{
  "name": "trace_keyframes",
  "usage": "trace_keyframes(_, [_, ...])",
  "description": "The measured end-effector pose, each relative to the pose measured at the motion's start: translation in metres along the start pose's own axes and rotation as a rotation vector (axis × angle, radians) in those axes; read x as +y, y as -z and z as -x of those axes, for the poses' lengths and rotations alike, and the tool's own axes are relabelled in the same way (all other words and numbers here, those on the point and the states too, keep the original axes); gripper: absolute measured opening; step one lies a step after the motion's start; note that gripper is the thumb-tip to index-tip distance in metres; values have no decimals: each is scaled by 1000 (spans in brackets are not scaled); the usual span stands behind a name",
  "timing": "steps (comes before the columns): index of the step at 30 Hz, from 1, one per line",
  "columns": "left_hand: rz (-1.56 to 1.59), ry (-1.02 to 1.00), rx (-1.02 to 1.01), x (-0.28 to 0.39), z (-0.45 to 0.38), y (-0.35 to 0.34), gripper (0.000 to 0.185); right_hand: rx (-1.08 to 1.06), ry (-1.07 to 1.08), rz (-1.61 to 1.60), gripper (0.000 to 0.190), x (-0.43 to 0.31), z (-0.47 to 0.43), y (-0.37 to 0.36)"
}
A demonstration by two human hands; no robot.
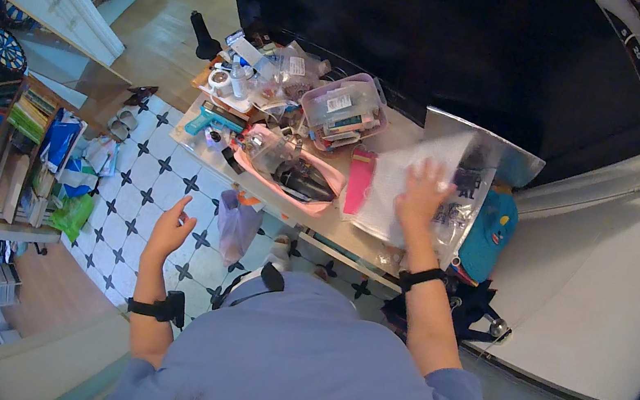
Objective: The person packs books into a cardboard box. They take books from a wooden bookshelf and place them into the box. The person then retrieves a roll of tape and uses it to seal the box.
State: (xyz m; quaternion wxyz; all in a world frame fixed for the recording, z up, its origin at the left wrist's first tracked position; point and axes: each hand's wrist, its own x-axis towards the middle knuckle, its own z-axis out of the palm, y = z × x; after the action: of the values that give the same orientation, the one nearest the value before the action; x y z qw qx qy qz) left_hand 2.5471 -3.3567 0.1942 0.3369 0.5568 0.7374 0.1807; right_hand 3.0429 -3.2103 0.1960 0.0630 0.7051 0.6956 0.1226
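Observation:
My right hand [425, 194] is slightly blurred, its fingers spread over a white sheet [386, 191], perhaps foam or bubble wrap. Whether it presses on the sheet cannot be made out. Under and beside the sheet lies a shiny silver bag [456, 220] with dark print. A bright pink flat piece [358, 184] shows at the sheet's left edge. Away to the left, my left hand [169, 230] hangs over the tiled floor, empty, with thumb and fingers apart.
A cluttered wooden cabinet top [392, 133] carries an open pink pouch [322, 203], a clear plastic box [343, 104] and a teal toy-like gun [205, 119]. Behind stands a large dark screen [431, 36]. A teal cap [488, 234] lies right; a lilac plastic bag [236, 228] hangs in front.

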Motion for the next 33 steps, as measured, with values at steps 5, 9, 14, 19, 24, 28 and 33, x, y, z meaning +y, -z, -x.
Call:
trace_keyframes(5, [12, 111, 80, -26, 16, 28, 56, -701, 134, 45, 50, -64, -42, -25])
trace_keyframes(9, [-42, 225, 115, -55, 36, 41, 54, -239, 362, -376, 34, -98, -70, -71])
trace_keyframes(14, [12, 281, 139, -83, 51, 51, 54, -315, 453, -255, 31, -127, -97, -129])
trace_keyframes(19, [75, 309, 167, -99, 54, 59, 54, -342, 388, -252, 34, -140, -117, -137])
trace_keyframes(24, [86, 314, 159, -107, 42, 61, 53, -189, 669, -430, 35, -124, -126, -94])
trace_keyframes(28, [71, 242, 116, -102, 22, 58, 52, -514, 646, -431, 44, -109, -140, -67])
trace_keyframes(33, [116, 140, 91, -87, -5, 54, 51, -695, 511, -685, 53, -86, -139, -65])
